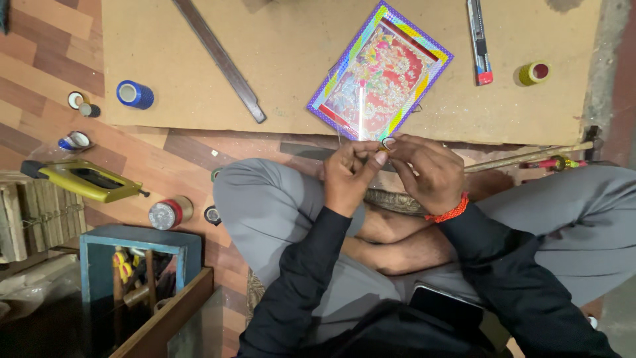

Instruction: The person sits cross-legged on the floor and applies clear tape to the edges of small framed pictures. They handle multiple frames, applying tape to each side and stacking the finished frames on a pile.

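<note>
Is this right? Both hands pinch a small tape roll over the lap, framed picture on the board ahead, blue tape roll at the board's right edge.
Not quite. In the head view the blue tape roll lies at the left edge of the board; the roll at the right edge is yellow-green. The rest holds: left hand and right hand pinch a small tape roll over the lap, framed picture ahead.

Black long sleeves on both arms, cuffs ending at wrists. Left hand [346, 178] bare, no jewellery. Right hand [429, 174] has an orange beaded wristband [450, 212] at 5 o'clock of it. Grey trousers [265, 205], loose, rolled up; shins and feet bare.
</note>
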